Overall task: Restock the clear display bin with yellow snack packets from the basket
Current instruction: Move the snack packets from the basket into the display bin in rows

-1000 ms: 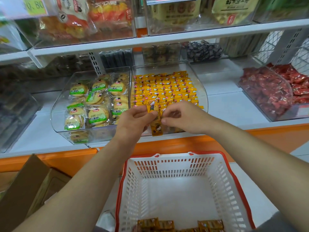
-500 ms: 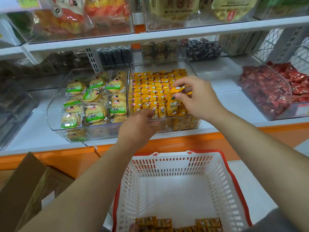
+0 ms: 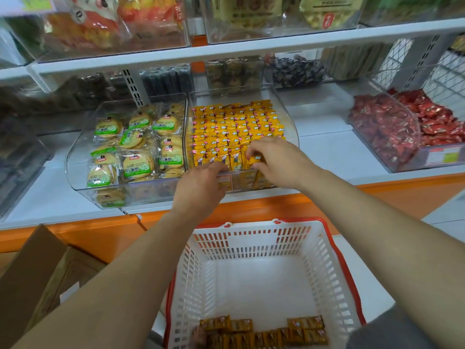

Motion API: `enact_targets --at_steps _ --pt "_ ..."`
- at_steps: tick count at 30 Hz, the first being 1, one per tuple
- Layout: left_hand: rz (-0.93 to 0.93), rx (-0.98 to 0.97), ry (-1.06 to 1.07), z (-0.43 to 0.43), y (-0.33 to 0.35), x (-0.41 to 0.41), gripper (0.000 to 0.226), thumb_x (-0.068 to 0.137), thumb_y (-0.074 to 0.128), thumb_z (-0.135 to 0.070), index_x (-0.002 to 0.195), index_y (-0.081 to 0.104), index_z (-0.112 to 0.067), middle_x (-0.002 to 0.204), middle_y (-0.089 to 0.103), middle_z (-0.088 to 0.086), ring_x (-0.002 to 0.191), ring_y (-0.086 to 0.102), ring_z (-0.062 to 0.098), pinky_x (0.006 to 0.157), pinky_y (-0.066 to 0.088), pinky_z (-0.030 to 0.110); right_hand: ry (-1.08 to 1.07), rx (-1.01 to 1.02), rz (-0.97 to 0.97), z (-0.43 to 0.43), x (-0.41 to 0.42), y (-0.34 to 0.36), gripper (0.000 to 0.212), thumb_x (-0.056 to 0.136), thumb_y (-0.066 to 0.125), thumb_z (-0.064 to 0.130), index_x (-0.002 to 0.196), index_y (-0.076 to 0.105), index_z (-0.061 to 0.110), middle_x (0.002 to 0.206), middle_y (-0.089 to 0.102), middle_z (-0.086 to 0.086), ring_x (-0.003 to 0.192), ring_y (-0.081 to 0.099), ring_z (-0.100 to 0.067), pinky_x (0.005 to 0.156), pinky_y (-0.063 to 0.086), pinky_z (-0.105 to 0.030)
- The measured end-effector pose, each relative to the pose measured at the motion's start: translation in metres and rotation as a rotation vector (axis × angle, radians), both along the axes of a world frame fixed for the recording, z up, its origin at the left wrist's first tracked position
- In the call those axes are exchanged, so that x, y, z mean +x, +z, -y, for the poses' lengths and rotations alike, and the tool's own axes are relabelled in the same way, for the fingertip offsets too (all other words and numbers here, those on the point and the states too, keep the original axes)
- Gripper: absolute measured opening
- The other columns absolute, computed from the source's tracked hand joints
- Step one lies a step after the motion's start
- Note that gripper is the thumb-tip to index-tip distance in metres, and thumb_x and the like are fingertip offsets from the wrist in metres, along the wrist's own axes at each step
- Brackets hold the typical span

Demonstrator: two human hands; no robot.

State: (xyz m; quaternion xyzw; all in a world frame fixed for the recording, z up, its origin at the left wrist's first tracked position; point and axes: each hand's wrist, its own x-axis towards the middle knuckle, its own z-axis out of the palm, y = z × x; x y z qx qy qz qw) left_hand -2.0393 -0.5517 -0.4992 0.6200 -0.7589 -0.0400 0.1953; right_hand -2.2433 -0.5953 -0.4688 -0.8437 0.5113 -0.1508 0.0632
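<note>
The clear display bin (image 3: pixel 289 114) sits on the middle shelf, filled with upright rows of yellow snack packets (image 3: pixel 234 122). My right hand (image 3: pixel 276 159) is down at the front row, its curled fingers pinching one yellow packet (image 3: pixel 254 158) among the others. My left hand (image 3: pixel 201 185) is at the bin's front rim, with its fingertips resting against the front-row packets; its fingers are mostly hidden behind the back of the hand. Below, the white basket with a red rim (image 3: pixel 254 238) holds several more yellow packets (image 3: pixel 264 333) along its near edge.
A clear bin of green-labelled biscuits (image 3: pixel 130 147) stands directly left of the display bin. A bin of red packets (image 3: pixel 392 129) is at the right. An upper shelf (image 3: pixel 226 51) overhangs. An open cardboard box (image 3: pixel 37 273) lies at the lower left.
My right hand has come down from the middle rows to the front row with its packet. My left hand has shifted slightly up to the bin's front rim.
</note>
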Motion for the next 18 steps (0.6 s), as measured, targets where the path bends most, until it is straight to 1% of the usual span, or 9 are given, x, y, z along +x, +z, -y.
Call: enact_targets --at_steps 2,4,7,9,11,13,15,17,18 --pt "-0.007 -0.007 0.001 -0.001 -0.001 -0.001 0.039 0.09 0.07 -0.017 0.128 0.063 -0.023 0.114 0.071 0.004 0.1 0.064 0.027 0.081 0.054 0.038 0.008 -0.102 -0.037 -0.003 0.001 -0.004 0.025 0.095 0.064 0.026 0.12 0.066 0.026 0.121 0.063 0.001 0.115 0.053 -0.022 0.093 0.05 -0.041" --pt "-0.017 -0.024 0.016 -0.002 -0.003 -0.003 0.04 0.088 0.072 -0.016 0.127 0.064 -0.023 0.112 0.072 0.004 0.098 0.064 0.026 0.076 0.049 0.034 -0.01 -0.183 -0.11 -0.003 0.006 -0.008 0.024 0.096 0.062 0.026 0.119 0.069 0.027 0.12 0.066 0.001 0.114 0.054 -0.024 0.091 0.051 -0.04" --pt "-0.001 -0.039 0.048 -0.001 -0.006 -0.005 0.038 0.088 0.071 -0.017 0.124 0.065 -0.025 0.108 0.073 0.003 0.095 0.065 0.025 0.07 0.046 0.032 -0.075 -0.09 -0.142 -0.004 0.014 -0.01 0.026 0.101 0.047 0.031 0.109 0.072 0.027 0.11 0.07 0.0 0.109 0.056 -0.025 0.087 0.053 -0.042" --pt "0.001 -0.035 0.056 0.0 -0.007 -0.006 0.036 0.088 0.071 -0.018 0.123 0.065 -0.025 0.107 0.073 0.003 0.094 0.065 0.025 0.069 0.045 0.031 -0.067 -0.021 -0.139 -0.004 0.016 -0.01 0.031 0.102 0.043 0.038 0.108 0.071 0.028 0.11 0.071 0.001 0.108 0.056 -0.024 0.089 0.052 -0.043" --pt "0.004 -0.021 0.065 -0.001 -0.006 -0.006 0.038 0.089 0.07 -0.02 0.126 0.063 -0.025 0.111 0.072 0.003 0.097 0.064 0.025 0.07 0.047 0.032 -0.049 0.018 -0.157 -0.008 0.018 -0.008 0.036 0.1 0.043 0.048 0.115 0.069 0.029 0.116 0.068 0.002 0.113 0.053 -0.024 0.094 0.049 -0.046" --pt "0.004 0.009 0.066 -0.006 -0.002 -0.008 0.044 0.091 0.07 -0.02 0.133 0.059 -0.023 0.121 0.068 0.005 0.107 0.062 0.027 0.079 0.052 0.036 -0.021 0.021 -0.21 -0.017 0.019 -0.008 0.044 0.097 0.048 0.053 0.129 0.062 0.028 0.131 0.06 0.002 0.122 0.047 -0.025 0.099 0.046 -0.047" --pt "-0.018 -0.019 0.036 -0.019 0.004 -0.011 0.05 0.09 0.072 -0.021 0.137 0.056 -0.019 0.128 0.064 0.007 0.117 0.058 0.029 0.091 0.052 0.042 -0.005 -0.074 -0.149 -0.032 0.016 -0.007 0.046 0.092 0.057 0.049 0.132 0.059 0.027 0.133 0.054 0.002 0.123 0.045 -0.024 0.099 0.044 -0.044" --pt "-0.063 -0.113 -0.019 -0.034 0.005 -0.015 0.047 0.088 0.074 -0.023 0.132 0.059 -0.016 0.125 0.063 0.007 0.116 0.057 0.029 0.091 0.049 0.042 0.002 -0.176 0.003 -0.046 0.005 -0.01 0.036 0.087 0.063 0.044 0.119 0.064 0.028 0.119 0.058 0.003 0.112 0.051 -0.023 0.09 0.048 -0.039" --pt "-0.078 -0.114 -0.049 -0.041 0.001 -0.016 0.044 0.087 0.074 -0.025 0.128 0.061 -0.017 0.123 0.064 0.006 0.113 0.058 0.028 0.088 0.05 0.041 0.013 -0.153 0.049 -0.053 -0.003 -0.016 0.029 0.084 0.064 0.043 0.11 0.064 0.03 0.11 0.059 0.005 0.106 0.054 -0.021 0.083 0.048 -0.037"
